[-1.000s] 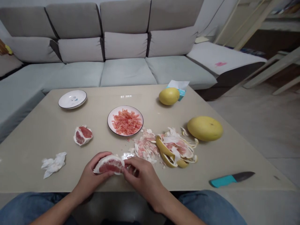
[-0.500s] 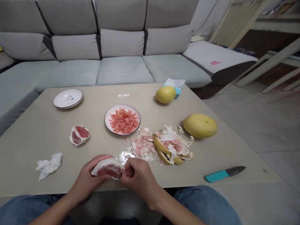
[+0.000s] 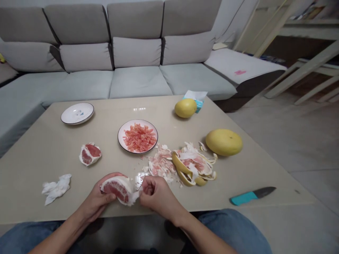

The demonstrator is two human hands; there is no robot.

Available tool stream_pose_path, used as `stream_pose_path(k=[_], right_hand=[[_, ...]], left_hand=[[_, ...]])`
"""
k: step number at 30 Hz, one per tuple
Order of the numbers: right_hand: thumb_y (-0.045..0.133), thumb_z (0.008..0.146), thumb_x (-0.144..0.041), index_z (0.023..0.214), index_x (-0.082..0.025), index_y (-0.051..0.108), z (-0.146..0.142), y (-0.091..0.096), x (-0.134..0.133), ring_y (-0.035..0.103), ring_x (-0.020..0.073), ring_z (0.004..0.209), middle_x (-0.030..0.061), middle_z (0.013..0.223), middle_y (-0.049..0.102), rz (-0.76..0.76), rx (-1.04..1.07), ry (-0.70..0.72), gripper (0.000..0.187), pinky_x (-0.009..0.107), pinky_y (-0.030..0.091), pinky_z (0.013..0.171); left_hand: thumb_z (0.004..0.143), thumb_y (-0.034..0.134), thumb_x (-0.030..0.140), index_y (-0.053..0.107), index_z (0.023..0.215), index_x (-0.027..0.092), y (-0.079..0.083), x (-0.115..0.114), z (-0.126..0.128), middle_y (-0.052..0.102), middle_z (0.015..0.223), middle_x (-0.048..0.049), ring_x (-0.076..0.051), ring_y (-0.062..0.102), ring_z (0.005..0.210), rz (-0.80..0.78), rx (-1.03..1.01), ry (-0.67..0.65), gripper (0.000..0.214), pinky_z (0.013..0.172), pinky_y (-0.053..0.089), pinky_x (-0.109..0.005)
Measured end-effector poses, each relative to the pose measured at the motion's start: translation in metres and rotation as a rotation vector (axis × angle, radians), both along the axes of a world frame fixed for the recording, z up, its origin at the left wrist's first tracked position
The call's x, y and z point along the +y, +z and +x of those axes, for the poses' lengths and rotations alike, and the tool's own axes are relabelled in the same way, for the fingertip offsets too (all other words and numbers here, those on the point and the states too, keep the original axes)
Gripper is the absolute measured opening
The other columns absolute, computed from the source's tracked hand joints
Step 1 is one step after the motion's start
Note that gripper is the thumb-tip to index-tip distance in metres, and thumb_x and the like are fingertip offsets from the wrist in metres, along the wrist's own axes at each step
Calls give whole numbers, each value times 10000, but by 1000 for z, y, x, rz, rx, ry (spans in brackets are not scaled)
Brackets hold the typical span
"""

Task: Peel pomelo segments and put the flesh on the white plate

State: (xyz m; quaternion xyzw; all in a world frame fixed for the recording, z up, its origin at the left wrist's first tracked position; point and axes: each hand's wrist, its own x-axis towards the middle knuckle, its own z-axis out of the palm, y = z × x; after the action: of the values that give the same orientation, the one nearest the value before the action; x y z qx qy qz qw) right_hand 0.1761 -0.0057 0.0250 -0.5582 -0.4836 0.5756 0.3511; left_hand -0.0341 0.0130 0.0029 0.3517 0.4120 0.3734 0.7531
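Note:
My left hand [image 3: 99, 199] is wrapped round a pomelo wedge [image 3: 118, 190] with red flesh and white pith, just above the table's near edge. At the wedge's right end, my right hand [image 3: 157, 195] pinches a strip of white pith [image 3: 136, 195] that still joins the wedge. Beyond my hands, a black-rimmed plate [image 3: 122, 141] bears a heap of red pomelo pulp [image 3: 140, 137]. Another pomelo piece [image 3: 90, 154] lies to the left. Right of the plate are shreds of membrane [image 3: 161, 164] and yellow peel [image 3: 182, 169].
A knife [image 3: 253, 196] with a turquoise handle lies at the near right. Two whole pomelos [image 3: 224, 142] and a tissue pack [image 3: 197, 97] stand on the right side. A white plate [image 3: 77, 113] sits far left, a crumpled tissue [image 3: 57, 189] near left. A sofa [image 3: 140, 81] borders the table's far side.
My right hand has pulled slightly away from the wedge, and a strip of pith now stretches between them. The wedge has tilted in my left hand, whose thumb now lies across the flesh.

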Motion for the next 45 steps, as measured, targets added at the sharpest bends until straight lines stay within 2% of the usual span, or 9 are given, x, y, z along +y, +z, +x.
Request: stream_pose_path(k=[6, 9, 14, 19, 24, 27, 35, 41, 45], right_hand=[[569, 624, -113, 575, -177, 510, 28, -1, 19, 421, 81, 480, -64, 502, 472, 243, -344, -128, 100, 178, 312, 460], [525, 746, -143, 655, -169, 595, 48, 0, 26, 508, 113, 531, -21, 573, 581, 338, -474, -17, 117, 203, 366, 520], [478, 785, -61, 773, -192, 706, 67, -5, 29, 617, 169, 668, 34, 706, 692, 305, -697, 204, 263, 248, 388, 598], [582, 833, -218, 671, -188, 680, 65, -4, 29, 606, 193, 661, 59, 691, 665, 241, -1022, 102, 192, 263, 339, 556], [614, 847, -229, 989, -191, 651, 42, 7, 14, 585, 151, 729, 39, 875, 666, 413, -572, 142, 152, 235, 409, 643], [644, 845, -343, 910, -207, 642, 24, 12, 1, 519, 114, 634, -23, 742, 616, 344, -363, 291, 151, 204, 376, 576], [536, 894, -311, 733, -192, 544, 17, 21, -7, 398, 81, 565, -60, 638, 509, 385, -354, 530, 200, 183, 284, 519], [587, 700, -167, 638, -183, 570, 7, 11, -13, 355, 74, 489, -54, 541, 514, 386, -517, 482, 66, 196, 228, 477], [554, 714, -180, 640, -184, 593, 1, -1, -13, 341, 82, 482, -37, 540, 548, 433, -530, 466, 84, 209, 221, 480]], left_hand=[[536, 883, 364, 645, 1151, 209, -4, 4, -16, 684, 1150, -128, -312, 617, 1068, -75, -65, 107, 677, 910, 491, -375], [553, 876, 358, 645, 1156, 220, -4, 8, -20, 681, 1160, -123, -325, 584, 1126, -84, -88, 127, 660, 981, 444, -424], [643, 833, 310, 670, 1128, 197, -6, 10, -14, 672, 1138, -113, -271, 623, 1027, -135, -155, 70, 524, 921, 477, -391], [643, 839, 257, 640, 1177, 217, -8, 7, -6, 692, 973, -61, -190, 647, 847, -158, -142, 42, 571, 806, 509, -314], [578, 874, 307, 681, 1076, 183, -9, 4, 0, 716, 945, -70, -208, 662, 866, -136, -74, 64, 548, 833, 494, -305], [578, 870, 325, 682, 1057, 154, -8, 1, 2, 729, 943, -93, -240, 664, 874, -82, 1, 28, 543, 816, 491, -313], [615, 835, 394, 640, 1127, 172, -9, -3, -3, 695, 976, -89, -249, 640, 907, 9, 25, -131, 591, 796, 491, -311], [715, 758, 409, 589, 1124, 170, -3, 0, -5, 662, 971, -85, -228, 622, 849, 177, 149, -316, 503, 751, 487, -295], [732, 749, 384, 566, 1126, 183, 4, 3, -5, 650, 972, -79, -215, 608, 837, 206, 199, -348, 478, 733, 477, -280]])
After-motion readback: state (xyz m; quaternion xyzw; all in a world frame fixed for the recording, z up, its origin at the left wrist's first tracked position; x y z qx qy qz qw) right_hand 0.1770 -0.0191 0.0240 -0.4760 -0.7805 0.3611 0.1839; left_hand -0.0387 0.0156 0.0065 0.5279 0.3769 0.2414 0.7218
